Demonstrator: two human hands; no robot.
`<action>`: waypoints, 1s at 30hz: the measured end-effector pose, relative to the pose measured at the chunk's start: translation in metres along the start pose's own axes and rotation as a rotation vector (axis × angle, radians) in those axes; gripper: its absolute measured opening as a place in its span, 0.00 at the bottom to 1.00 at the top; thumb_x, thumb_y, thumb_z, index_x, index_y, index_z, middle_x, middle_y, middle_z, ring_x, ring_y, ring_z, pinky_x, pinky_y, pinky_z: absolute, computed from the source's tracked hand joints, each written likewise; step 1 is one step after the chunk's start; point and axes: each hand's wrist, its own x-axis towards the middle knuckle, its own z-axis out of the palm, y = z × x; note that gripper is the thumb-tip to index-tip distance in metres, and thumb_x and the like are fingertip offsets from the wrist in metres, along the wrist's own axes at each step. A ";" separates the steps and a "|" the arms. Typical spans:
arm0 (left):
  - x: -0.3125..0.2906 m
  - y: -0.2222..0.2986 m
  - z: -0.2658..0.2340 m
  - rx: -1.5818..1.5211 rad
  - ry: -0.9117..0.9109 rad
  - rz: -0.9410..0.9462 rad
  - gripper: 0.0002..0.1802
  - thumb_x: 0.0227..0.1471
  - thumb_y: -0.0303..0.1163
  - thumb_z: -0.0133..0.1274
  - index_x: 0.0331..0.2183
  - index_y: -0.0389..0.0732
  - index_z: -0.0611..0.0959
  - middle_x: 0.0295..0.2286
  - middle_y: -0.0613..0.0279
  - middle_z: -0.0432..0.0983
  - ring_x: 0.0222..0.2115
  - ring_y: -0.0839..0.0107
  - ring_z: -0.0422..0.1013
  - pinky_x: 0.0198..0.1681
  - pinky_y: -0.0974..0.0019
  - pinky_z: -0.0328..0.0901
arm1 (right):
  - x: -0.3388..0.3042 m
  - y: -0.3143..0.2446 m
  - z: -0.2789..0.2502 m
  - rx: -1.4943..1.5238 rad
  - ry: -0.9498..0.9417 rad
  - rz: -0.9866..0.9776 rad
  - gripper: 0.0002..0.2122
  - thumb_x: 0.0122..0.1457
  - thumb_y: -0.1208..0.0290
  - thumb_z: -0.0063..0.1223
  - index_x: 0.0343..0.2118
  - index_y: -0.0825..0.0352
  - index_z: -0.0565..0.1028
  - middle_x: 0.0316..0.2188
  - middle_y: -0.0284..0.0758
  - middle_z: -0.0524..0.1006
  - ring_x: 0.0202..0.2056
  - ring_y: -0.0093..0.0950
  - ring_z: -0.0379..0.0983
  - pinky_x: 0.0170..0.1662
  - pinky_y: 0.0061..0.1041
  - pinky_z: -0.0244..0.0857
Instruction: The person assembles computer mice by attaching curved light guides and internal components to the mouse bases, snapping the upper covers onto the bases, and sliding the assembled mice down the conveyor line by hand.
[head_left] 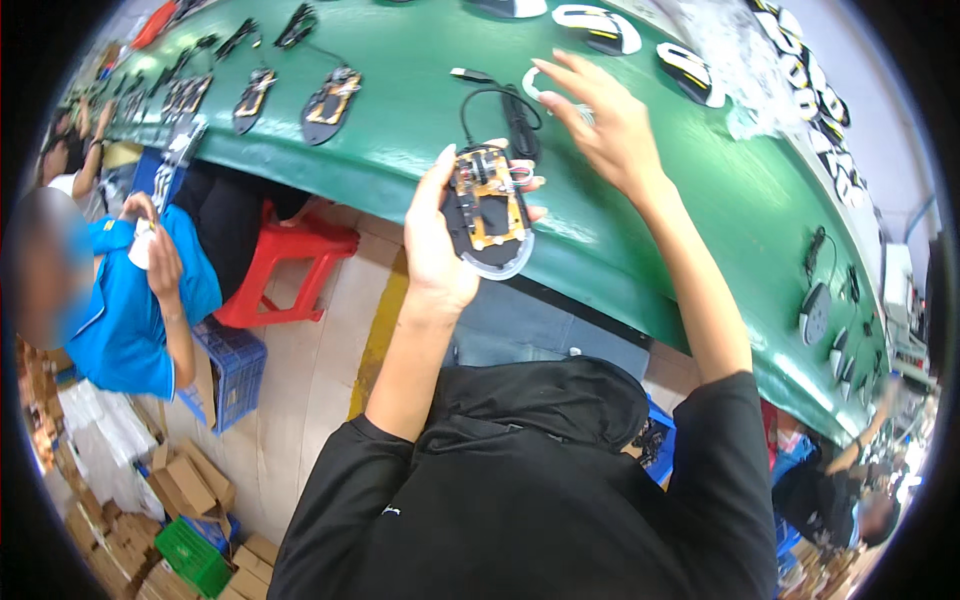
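Note:
My left hand (437, 240) grips an opened computer mouse base (490, 205) from below, near the table's front edge. Its tan circuit board faces up, and a translucent rim shows at its near end. A black cable runs from the far end to a bundled coil (520, 122) and a plug (470, 75) on the table. Over the table to the right, my right hand (612, 130) is open, thumb and fingers apart. Beside its fingertips is a pale translucent curved part (532, 84), partly hidden by the hand; whether they touch I cannot tell.
White-and-black mouse covers (690, 73) lie on the far side of the green table (400, 110), near clear plastic wrap (750, 95). More opened mice (331, 105) sit at left, others (815, 312) at right. A co-worker in blue (140, 290) sits left, near a red stool (290, 265).

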 end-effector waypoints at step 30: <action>-0.010 -0.024 0.007 0.595 0.047 0.610 0.25 0.64 0.39 0.35 0.51 0.28 0.70 0.39 0.51 0.76 0.39 0.69 0.73 0.46 0.66 0.67 | -0.041 -0.092 -0.030 0.639 -0.191 0.354 0.05 0.57 0.74 0.57 0.34 0.68 0.75 0.25 0.32 0.74 0.25 0.22 0.70 0.28 0.22 0.62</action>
